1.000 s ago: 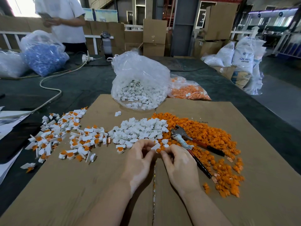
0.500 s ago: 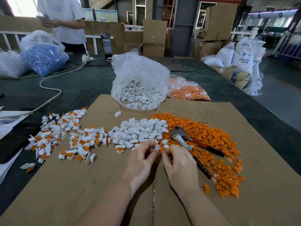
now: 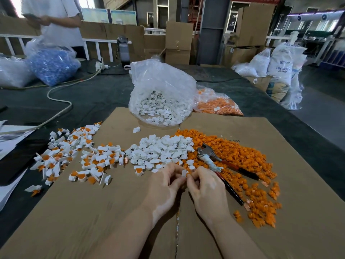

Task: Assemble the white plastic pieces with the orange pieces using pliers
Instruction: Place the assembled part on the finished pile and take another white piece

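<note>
My left hand [image 3: 164, 186] and my right hand [image 3: 205, 189] meet over the cardboard sheet [image 3: 93, 212], fingertips together. Between them sits a small white plastic piece [image 3: 184, 172], pinched from both sides; an orange bit shows at my right fingertips. Just beyond lies a heap of loose white pieces [image 3: 164, 148], and to its right a wide spread of orange pieces [image 3: 242, 161]. Pliers [image 3: 214, 157] with red and black handles lie on the orange pieces beside my right hand, untouched. Assembled white-and-orange pieces [image 3: 74, 157] are scattered at the left.
A clear bag of white pieces [image 3: 160, 92] stands at the cardboard's far edge, a bag of orange pieces [image 3: 216, 103] beside it. A white cable [image 3: 61, 98] crosses the dark table at left, near papers [image 3: 11, 135]. A person [image 3: 54, 19] stands behind a bag of blue parts [image 3: 52, 66].
Both hands stay together at the same spot, fingers shifting slightly around the small white piece. The pliers and the heaps have not moved.
</note>
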Demonstrator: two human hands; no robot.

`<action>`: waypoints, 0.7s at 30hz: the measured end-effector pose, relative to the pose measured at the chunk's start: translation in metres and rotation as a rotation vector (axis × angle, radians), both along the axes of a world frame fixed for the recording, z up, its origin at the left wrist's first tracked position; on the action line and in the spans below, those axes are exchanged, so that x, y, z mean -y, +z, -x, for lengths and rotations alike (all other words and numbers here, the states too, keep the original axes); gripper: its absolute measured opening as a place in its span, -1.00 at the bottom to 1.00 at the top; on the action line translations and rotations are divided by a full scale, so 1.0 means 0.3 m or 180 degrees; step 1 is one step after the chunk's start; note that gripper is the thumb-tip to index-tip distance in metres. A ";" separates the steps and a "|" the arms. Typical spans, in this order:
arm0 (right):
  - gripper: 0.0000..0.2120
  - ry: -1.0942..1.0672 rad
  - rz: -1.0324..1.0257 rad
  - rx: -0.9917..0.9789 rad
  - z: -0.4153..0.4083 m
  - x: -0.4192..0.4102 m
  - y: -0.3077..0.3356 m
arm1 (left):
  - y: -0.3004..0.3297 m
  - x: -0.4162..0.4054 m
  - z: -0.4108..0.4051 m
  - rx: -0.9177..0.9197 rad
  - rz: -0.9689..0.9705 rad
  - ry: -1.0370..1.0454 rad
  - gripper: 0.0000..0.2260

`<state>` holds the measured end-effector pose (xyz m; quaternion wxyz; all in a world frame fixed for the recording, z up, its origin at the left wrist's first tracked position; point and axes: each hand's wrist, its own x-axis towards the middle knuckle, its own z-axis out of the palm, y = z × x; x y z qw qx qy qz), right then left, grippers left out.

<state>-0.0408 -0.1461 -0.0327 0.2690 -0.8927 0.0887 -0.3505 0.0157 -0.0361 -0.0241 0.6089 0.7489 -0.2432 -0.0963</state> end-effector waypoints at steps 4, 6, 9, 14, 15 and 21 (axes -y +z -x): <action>-0.84 0.0154 -0.0131 -0.0164 0.003 0.002 0.001 | -0.002 0.002 -0.011 -0.0480 0.0301 0.0029 -0.89; -0.89 0.0255 -0.0366 -0.0180 0.006 0.006 0.004 | -0.001 0.002 -0.017 -0.0675 0.0485 0.0076 -0.87; -0.93 0.0250 -0.0633 -0.0059 0.008 0.005 0.011 | 0.002 -0.002 -0.022 -0.0755 0.0671 0.0047 -0.80; -0.75 0.0450 -0.0347 0.0103 0.011 0.001 0.026 | 0.007 -0.011 -0.020 -0.0621 0.0648 0.0010 -0.80; -0.74 0.0474 -0.0308 0.0075 0.011 0.002 0.027 | 0.009 -0.010 -0.018 -0.0616 0.0644 0.0001 -0.80; -0.79 0.0470 -0.0299 -0.0041 0.010 0.006 0.029 | 0.010 -0.009 -0.019 -0.0629 0.0556 -0.0016 -0.79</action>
